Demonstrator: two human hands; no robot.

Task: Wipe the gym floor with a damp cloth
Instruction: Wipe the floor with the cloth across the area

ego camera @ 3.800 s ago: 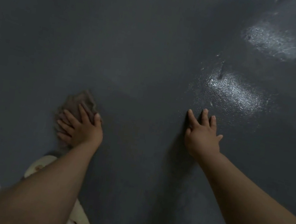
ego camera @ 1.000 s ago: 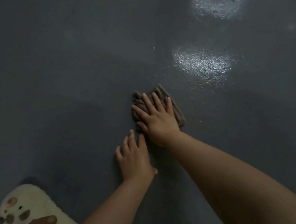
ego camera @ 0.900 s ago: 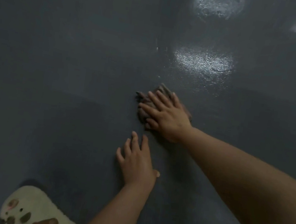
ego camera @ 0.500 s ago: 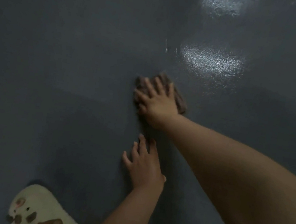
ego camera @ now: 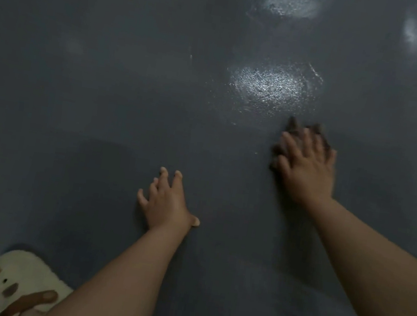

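Wiping hand: the right hand (ego camera: 306,167) lies flat on a dark cloth (ego camera: 291,128), fingers spread and straight, pressing it onto the floor; both look blurred.
Cloth position: just below and to the right of the brightest glare patch (ego camera: 269,85) on the floor, mostly hidden under the hand, its top and left edges showing.
Bracing hand: the left hand (ego camera: 168,203) rests palm down on the bare gym floor (ego camera: 91,86), fingers spread, holding nothing, well below and left of the glare patch.
Writing: no readable brand or label on the cloth or floor.
Slipper: a cream slipper (ego camera: 13,277) with dark spots, far below and left of the glare patch, at the bottom corner.
Open room: plain dark grey floor stretches left of and above the glare patch; two fainter reflections sit higher, near the top edge.
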